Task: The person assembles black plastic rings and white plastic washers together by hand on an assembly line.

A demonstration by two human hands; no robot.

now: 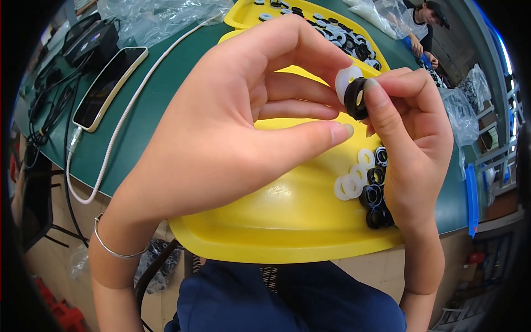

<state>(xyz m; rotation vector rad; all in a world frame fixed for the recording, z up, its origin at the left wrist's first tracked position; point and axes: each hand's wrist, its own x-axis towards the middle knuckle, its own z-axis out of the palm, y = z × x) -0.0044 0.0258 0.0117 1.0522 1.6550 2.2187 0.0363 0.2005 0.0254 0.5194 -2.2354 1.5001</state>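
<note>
Above the yellow tray (265, 221), my right hand (415, 122) pinches a black ring (355, 99) between thumb and fingers. A translucent white washer (343, 80) sits at a tilt against the ring's left side. My left hand (238, 122) arches beside it, with the index fingertip at the washer's upper edge and the other fingertips near its left side. The left thumb stands apart, below the two parts. Below my right hand, several white washers (349, 186) and black rings (371, 196) lie in the tray, partly hidden by that hand.
Behind, another yellow tray (238, 15) holds many loose black and white rings (343, 39). On the green table (166, 72) at left lie a phone (108, 91), its white cable (133, 99) and a black adapter (94, 44). A co-worker (423, 27) handles parts at the far right.
</note>
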